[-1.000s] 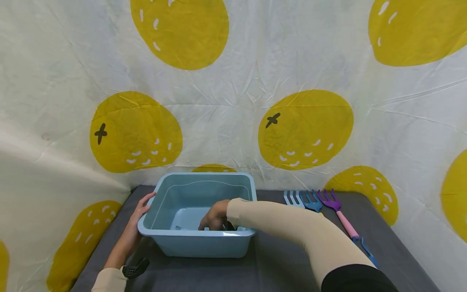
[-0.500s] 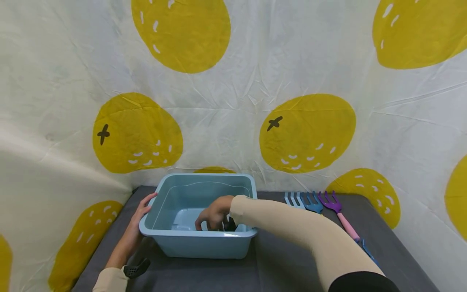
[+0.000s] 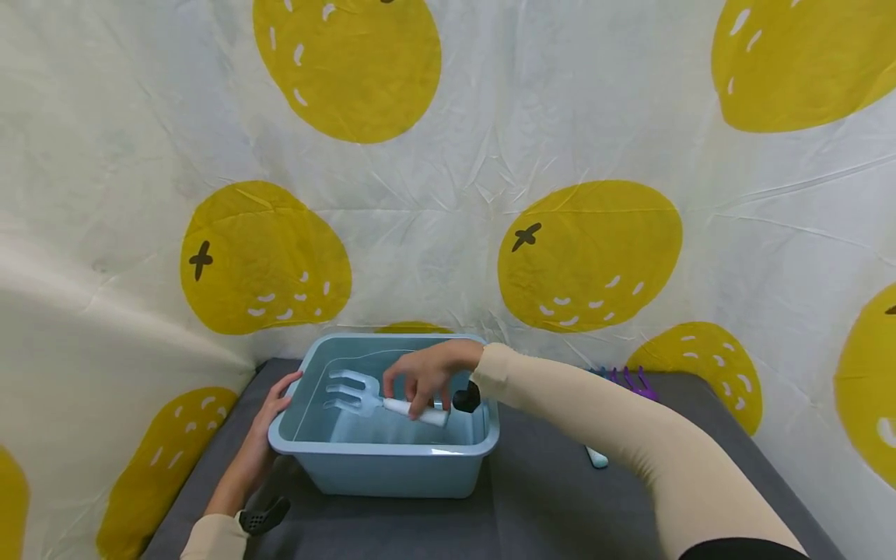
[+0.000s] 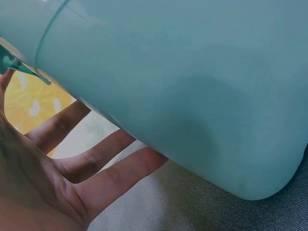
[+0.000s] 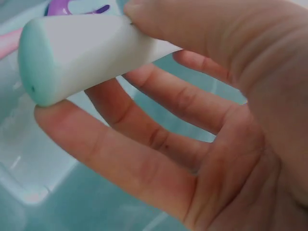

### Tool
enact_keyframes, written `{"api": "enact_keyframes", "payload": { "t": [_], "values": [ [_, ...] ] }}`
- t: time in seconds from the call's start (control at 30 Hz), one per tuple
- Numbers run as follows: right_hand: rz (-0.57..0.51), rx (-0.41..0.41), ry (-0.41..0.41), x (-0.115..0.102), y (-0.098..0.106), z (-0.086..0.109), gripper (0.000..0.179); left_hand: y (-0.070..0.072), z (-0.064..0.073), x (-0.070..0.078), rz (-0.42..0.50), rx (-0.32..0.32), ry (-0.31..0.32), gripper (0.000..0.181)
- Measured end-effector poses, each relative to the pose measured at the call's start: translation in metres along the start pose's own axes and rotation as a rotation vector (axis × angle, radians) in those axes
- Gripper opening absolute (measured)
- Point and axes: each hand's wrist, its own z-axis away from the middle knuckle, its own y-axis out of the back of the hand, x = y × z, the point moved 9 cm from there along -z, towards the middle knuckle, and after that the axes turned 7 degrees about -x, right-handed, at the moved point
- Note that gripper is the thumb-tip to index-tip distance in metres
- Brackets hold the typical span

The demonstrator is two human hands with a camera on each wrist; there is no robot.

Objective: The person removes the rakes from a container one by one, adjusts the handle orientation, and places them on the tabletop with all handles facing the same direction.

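Observation:
My right hand (image 3: 430,373) is over the blue plastic tub (image 3: 381,449), pinching the white handle of a pale blue garden hand fork (image 3: 359,394). The fork's tines point left. In the right wrist view, the thumb lies on top of the handle (image 5: 91,50) and fingertips support it from below, one near its teal end. My left hand (image 3: 266,416) rests at the tub's left side, fingertips at the rim. The left wrist view shows its fingers (image 4: 115,180) nearly straight against the tub, tips hidden behind the wall.
A purple hand fork (image 3: 640,383) lies to the right, mostly behind my right sleeve (image 3: 574,404). Beside it show blue tine tips (image 3: 597,372), and a white handle end (image 3: 596,458) pokes out below the sleeve. A fruit-patterned cloth (image 3: 427,257) hangs behind the grey table (image 3: 392,529).
My right hand has risen from the bottom of the tub with the pale blue hand fork in its fingers. The right arm now covers more of the tools. My left hand has stayed put.

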Motion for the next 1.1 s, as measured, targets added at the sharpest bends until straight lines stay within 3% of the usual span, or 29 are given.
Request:
{"api": "enact_keyframes", "payload": {
  "t": [0.3, 0.6, 1.1],
  "values": [
    [-0.016, 0.176, 0.022, 0.002, 0.018, 0.052, 0.039, -0.001, -0.001, -0.003, -0.001, 0.001, 0.017, 0.058],
    [-0.058, 0.281, 0.051, 0.020, 0.027, 0.102, 0.049, 0.000, -0.002, -0.002, -0.018, 0.012, 0.004, 0.058],
    [-0.183, 0.415, 0.041, 0.061, 0.012, 0.167, 0.046, 0.004, 0.001, -0.002, -0.016, -0.002, 0.002, 0.059]
  ]
}}
